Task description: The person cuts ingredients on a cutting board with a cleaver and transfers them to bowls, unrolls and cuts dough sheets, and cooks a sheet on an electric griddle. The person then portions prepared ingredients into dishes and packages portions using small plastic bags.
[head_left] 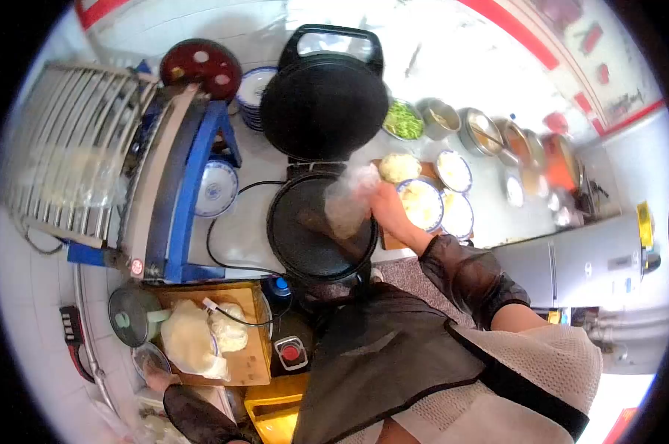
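Over the round black griddle (308, 237), my right hand (390, 211) is closed on a crumpled, see-through plastic bag (347, 198). The bag blurs a little against the dark plate, and what it contains, if anything, I cannot make out. The griddle's lid (324, 107) stands raised behind. At the lower left, my left hand (161, 379) is at a small clear bowl (148, 357), its fingers at or inside the rim and too small to read. Beside it, a wooden board (249, 362) carries a pale, dough-like mass (190, 337) and a whitish heap (229, 328).
Plates of pale food (421, 205) stand right of the griddle, near chopped greens (403, 120) and metal pots (479, 132). A blue-framed roller machine (173, 192) is on the left. A black cable (210, 248) curves past the griddle. A yellow stool-like object (275, 407) is below.
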Demonstrator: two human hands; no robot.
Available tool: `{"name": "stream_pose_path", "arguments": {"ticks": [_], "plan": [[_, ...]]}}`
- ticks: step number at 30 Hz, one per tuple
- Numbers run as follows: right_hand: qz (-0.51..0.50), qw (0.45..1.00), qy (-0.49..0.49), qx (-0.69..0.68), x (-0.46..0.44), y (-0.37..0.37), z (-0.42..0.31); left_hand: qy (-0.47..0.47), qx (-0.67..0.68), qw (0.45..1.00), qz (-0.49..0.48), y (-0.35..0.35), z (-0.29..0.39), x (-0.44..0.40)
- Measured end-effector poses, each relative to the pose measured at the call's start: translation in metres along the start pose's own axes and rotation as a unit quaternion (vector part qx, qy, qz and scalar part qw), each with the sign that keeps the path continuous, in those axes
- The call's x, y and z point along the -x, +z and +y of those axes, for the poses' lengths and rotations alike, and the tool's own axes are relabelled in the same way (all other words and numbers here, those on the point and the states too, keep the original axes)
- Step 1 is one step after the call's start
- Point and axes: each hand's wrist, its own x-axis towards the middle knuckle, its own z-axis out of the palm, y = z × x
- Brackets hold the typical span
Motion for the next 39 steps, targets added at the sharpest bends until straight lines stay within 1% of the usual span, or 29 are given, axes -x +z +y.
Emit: {"name": "stream_pose_path", "arguments": {"ticks": [2,4,5,6,7,9,10,11,12,14,16,17,19,20,21,23,24,25,26,28,29,30,31,32,33,34,35,36,39], "plan": [[0.037,0.999,-0.036,0.003,-0.005,-0.033,0.028,-0.019,0.074,0.995,0.066,0.004,-0.028,-0.007],[0.089,0.993,0.028,-0.077,-0.010,-0.070,0.045,-0.018,0.180,0.970,0.164,0.009,-0.057,-0.010],[0.097,0.995,-0.011,-0.020,-0.013,-0.094,0.056,0.004,0.224,0.948,0.225,0.015,-0.066,-0.006],[0.118,0.993,-0.007,-0.018,-0.015,-0.116,0.061,-0.104,0.166,0.968,0.154,-0.034,0.011,0.041],[0.137,0.990,-0.002,-0.018,-0.018,-0.136,0.065,-0.045,0.177,0.960,0.210,-0.028,0.000,0.058],[0.166,0.985,0.040,-0.010,-0.032,-0.174,0.074,-0.020,0.137,0.955,0.264,-0.060,0.081,0.126],[0.178,0.984,-0.004,0.006,-0.043,-0.190,0.090,-0.003,0.076,0.955,0.285,-0.066,0.102,0.150],[0.182,0.983,-0.002,0.002,-0.054,-0.202,0.102,0.013,0.016,0.952,0.306,-0.069,0.114,0.165],[0.191,0.981,-0.034,-0.022,-0.067,-0.214,0.111,0.016,0.016,0.951,0.308,-0.058,0.105,0.167],[0.197,0.977,-0.068,-0.050,-0.094,-0.240,0.132,0.107,0.115,0.950,0.269,-0.030,0.076,0.173],[0.207,0.977,-0.047,0.033,-0.126,-0.267,0.153,0.121,0.137,0.945,0.271,-0.031,0.153,0.218],[0.203,0.978,-0.050,0.027,-0.140,-0.281,0.163,0.141,0.167,0.940,0.260,-0.028,0.201,0.243],[0.187,0.980,0.005,0.064,-0.166,-0.310,0.183,0.184,0.226,0.928,0.230,-0.016,0.291,0.292],[0.176,0.983,-0.017,0.055,-0.191,-0.321,0.213,0.205,0.252,0.921,0.215,-0.008,0.334,0.317],[0.146,0.986,-0.020,-0.074,-0.197,-0.326,0.214,0.226,0.275,0.913,0.199,-0.001,0.375,0.343],[0.004,0.996,0.040,-0.075,-0.226,-0.352,0.249,0.265,0.308,0.900,0.158,0.014,0.450,0.395],[0.001,0.996,0.040,-0.079,-0.226,-0.371,0.252,0.281,0.321,0.894,0.135,0.023,0.484,0.420],[0.071,0.996,-0.047,0.035,-0.212,-0.386,0.253,0.297,0.329,0.889,0.115,0.032,0.513,0.442],[0.142,0.970,-0.129,0.146,-0.197,-0.400,0.261,0.311,0.335,0.884,0.096,0.042,0.539,0.464],[0.211,0.865,-0.152,0.430,-0.170,-0.440,0.317,0.326,0.344,0.880,0.035,0.068,0.575,0.496],[0.133,0.909,-0.073,0.389,-0.158,-0.448,0.350,0.332,0.318,0.886,0.057,0.077,0.594,0.514],[0.051,0.938,0.006,0.343,-0.147,-0.452,0.380,0.327,0.319,0.889,0.024,0.083,0.611,0.528],[-0.103,0.947,0.287,0.101,-0.120,-0.456,0.326,0.322,0.319,0.892,-0.008,0.087,0.625,0.542],[-0.144,0.956,0.256,0.015,-0.108,-0.449,0.338,0.266,0.366,0.890,-0.055,0.092,0.640,0.556],[-0.151,0.954,0.257,0.013,-0.100,-0.439,0.347,0.207,0.410,0.883,-0.099,0.096,0.652,0.566],[-0.083,0.967,0.220,-0.103,-0.094,-0.429,0.356,0.212,0.458,0.851,-0.144,0.112,0.651,0.565],[-0.012,0.959,0.179,-0.218,-0.090,-0.423,0.360,0.210,0.454,0.855,-0.140,0.117,0.655,0.567],[0.018,0.963,0.196,-0.186,-0.089,-0.424,0.362,0.217,0.443,0.856,-0.153,0.119,0.659,0.567],[0.076,0.950,0.225,-0.202,-0.069,-0.450,0.380,0.243,0.434,0.852,-0.167,0.129,0.652,0.555]]}}
